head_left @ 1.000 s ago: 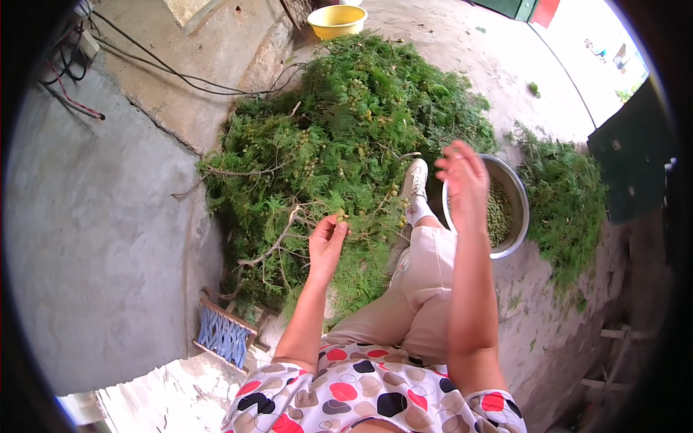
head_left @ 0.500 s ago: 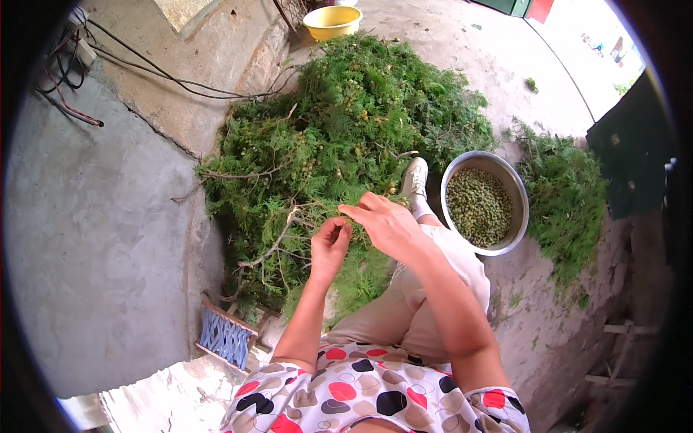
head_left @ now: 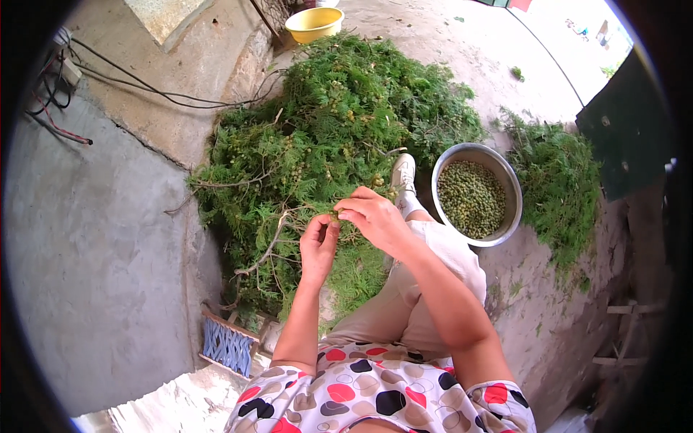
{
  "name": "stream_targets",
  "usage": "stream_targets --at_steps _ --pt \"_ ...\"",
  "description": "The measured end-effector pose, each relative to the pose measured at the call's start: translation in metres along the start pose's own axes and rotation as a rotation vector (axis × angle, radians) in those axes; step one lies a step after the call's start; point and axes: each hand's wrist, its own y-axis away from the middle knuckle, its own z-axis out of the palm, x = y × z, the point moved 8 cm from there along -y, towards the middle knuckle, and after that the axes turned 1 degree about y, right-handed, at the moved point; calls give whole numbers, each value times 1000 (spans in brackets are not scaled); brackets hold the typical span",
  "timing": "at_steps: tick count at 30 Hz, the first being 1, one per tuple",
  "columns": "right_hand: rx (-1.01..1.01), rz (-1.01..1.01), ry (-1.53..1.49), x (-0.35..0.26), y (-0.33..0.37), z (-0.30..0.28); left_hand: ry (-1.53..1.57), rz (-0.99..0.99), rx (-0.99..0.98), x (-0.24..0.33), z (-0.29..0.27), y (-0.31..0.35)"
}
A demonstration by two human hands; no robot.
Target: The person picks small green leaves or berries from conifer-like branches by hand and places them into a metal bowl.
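My left hand (head_left: 316, 247) is closed in a pinch on a small green evergreen sprig (head_left: 334, 216), mostly hidden by the fingers. Thumb and forefinger of my right hand (head_left: 377, 220) meet at the same sprig and pinch there; the exact bit between them is too small to make out. Both hands hover above my lap, over a large heap of evergreen branches (head_left: 339, 108) dotted with small round green cones. To the right of my right hand stands a round metal pot (head_left: 517, 214), partly filled with loose green cones (head_left: 471, 198).
Another pile of cut greenery (head_left: 559, 191) lies beyond the pot. A yellow basin (head_left: 314, 30) sits behind the heap. Cables (head_left: 159, 92) run along the wall at left. A low stool with blue webbing (head_left: 227, 342) stands near my left elbow. My shoe (head_left: 404, 173) rests between heap and pot.
My right fingers have come down from just above the left hand to meet its fingertips at the sprig. The whole view has shifted slightly.
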Motion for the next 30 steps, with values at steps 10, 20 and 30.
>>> stream_targets --at_steps 10,20,30 --pt "626 227 -220 45 0 -112 70 -78 68 -25 -16 7" --pt "577 244 626 53 16 -149 -14 -64 72 -18 -6 3" --pt "-55 -166 142 -14 1 11 -90 35 19 -20 -1 3"
